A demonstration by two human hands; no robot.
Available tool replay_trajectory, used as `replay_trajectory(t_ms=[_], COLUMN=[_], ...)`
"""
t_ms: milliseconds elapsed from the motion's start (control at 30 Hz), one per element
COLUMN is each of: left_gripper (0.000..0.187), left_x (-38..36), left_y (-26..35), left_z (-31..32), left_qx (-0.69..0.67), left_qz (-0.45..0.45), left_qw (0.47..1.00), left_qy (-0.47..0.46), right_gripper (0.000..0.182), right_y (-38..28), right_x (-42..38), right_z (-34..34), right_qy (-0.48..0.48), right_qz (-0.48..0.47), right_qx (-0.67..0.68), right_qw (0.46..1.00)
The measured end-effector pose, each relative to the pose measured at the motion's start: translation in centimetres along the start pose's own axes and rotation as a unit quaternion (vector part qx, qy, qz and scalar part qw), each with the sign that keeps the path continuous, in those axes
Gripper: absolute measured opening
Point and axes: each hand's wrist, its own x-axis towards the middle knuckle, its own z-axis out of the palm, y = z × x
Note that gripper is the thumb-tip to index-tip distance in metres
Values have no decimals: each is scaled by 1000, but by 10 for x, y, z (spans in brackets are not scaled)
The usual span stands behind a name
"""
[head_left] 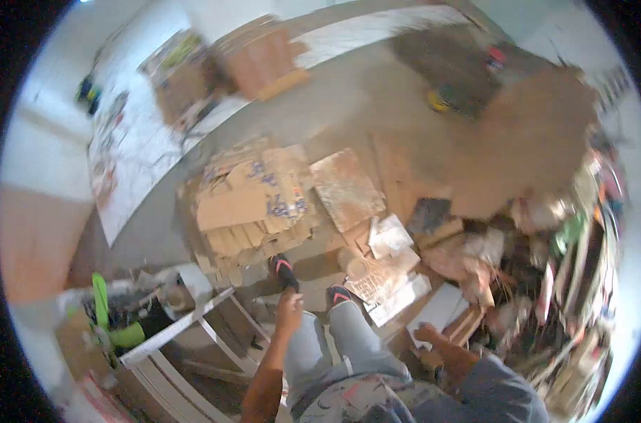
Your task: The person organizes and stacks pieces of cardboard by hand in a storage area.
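My left hand (290, 310) hangs in front of my left leg, its fingers loosely curled, with nothing showing in it. In view just beyond it is my dark shoe (283, 273) with pink straps. My right hand (428, 334) is out to the right, fingers curled in and no object visible in them. It overlaps a white board (444, 307) lying on the floor. Left of my legs stands a white slatted frame (208, 326), close to my left forearm. Ahead of my feet lies a pile of flattened cardboard (246, 204).
A large heap of scraps and bags (518, 282) fills the right side. A dusty square panel (346, 189) and a round tub (356, 265) sit ahead. Boxes (257, 60) stand at the back. Brown loose material (532, 141) covers the floor at far right.
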Motion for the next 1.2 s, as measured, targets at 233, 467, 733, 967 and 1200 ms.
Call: replay_trajectory(t_ms=[233, 467, 733, 967, 1200], left_gripper=[31, 35, 35, 42, 43], left_x=[-86, -95, -15, 27, -5], left_y=[-5, -32, 35, 75, 54], left_z=[-90, -139, -123, -93, -45], left_qx=[96, 472, -191, 14, 78], left_qz=[-112, 210, -253, -263, -283], left_qw=[986, 771, 878, 894, 861], left_qy=[-76, -373, -359, -363, -415], right_gripper=[23, 37, 43, 22, 35], right_y=[-55, -243, -448, -469, -444], right_x=[-244, -232, -190, -275, -287], right_z=[66, 184, 341, 224, 243], right_qy=[340, 281, 261, 255, 318], right_qz=[132, 312, 327, 343, 379], right_qx=[325, 595, 704, 867, 713], right_qw=[873, 685, 573, 255, 497])
